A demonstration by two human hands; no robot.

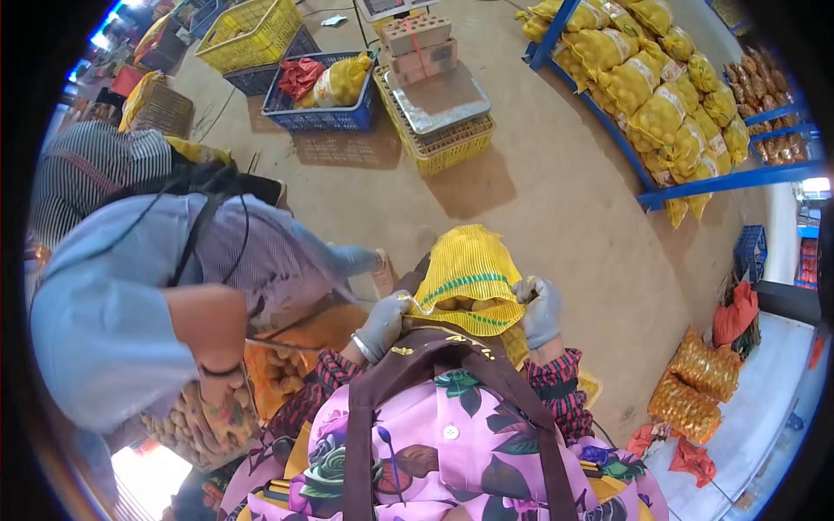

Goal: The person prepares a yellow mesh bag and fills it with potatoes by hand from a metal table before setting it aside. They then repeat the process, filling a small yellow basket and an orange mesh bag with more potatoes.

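A yellow mesh bag (469, 260) with a green dashed stripe hangs in front of my body, its mouth spread toward me. Round brownish produce shows inside, too shaded to name. My left hand (382, 325), in a grey glove, pinches the left side of the rim. On the right side, my right hand (541, 310), gloved too, is closed on the rim near the green stripe. The bag's lower part is hidden behind my apron.
A co-worker (113, 295) bends close on my left over potato-like produce (204, 417). Ahead stand a scale (439, 95) with bricks on a yellow crate (443, 152) and a blue crate (321, 117). Filled yellow bags (660, 104) fill a blue rack; netted produce (691, 404) lies right.
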